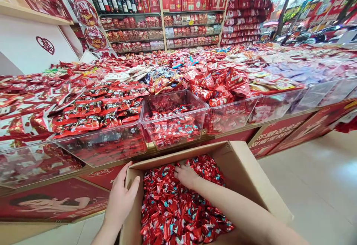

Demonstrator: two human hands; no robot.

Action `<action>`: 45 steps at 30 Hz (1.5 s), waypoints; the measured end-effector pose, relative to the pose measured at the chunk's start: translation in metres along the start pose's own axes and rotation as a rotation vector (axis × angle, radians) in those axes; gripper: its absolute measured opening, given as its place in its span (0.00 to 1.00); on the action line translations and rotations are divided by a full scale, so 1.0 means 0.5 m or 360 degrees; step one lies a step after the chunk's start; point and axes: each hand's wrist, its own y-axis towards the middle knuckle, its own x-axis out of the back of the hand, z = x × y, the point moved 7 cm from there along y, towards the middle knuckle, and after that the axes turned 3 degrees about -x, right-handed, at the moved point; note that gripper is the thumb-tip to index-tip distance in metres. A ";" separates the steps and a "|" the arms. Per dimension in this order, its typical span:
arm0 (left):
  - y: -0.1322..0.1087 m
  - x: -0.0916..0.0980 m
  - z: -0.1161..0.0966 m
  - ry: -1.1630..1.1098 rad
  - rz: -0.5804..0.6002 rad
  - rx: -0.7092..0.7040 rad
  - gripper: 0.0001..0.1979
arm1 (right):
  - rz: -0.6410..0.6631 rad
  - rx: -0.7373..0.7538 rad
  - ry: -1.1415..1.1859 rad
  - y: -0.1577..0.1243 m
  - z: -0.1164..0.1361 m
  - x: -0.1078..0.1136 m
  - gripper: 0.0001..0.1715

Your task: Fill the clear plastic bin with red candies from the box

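Observation:
A brown cardboard box (pixel 245 170) stands low in front of me, filled with small red-wrapped candies (pixel 178 211). My left hand (pixel 121 196) grips the box's near-left wall, thumb inside and fingers outside. Inside the box, my right hand (pixel 186 175) lies palm down on the candies at the far side, its fingers dug into the wrappers. Just beyond the box a clear plastic bin (pixel 174 120) on the counter holds a shallow layer of the same kind of candies.
Clear bins (pixel 106 141) heaped with red sweets line a long display counter (pixel 276 133). Shelves (pixel 156 14) of bottles and red boxes stand at the back. Pale tiled floor (pixel 320 185) lies to the right.

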 end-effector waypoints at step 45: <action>0.025 0.037 -0.115 -0.0057 -0.0230 -0.0898 0.09 | -0.0311 0.0041 0.0272 0.050 -0.046 0.704 0.12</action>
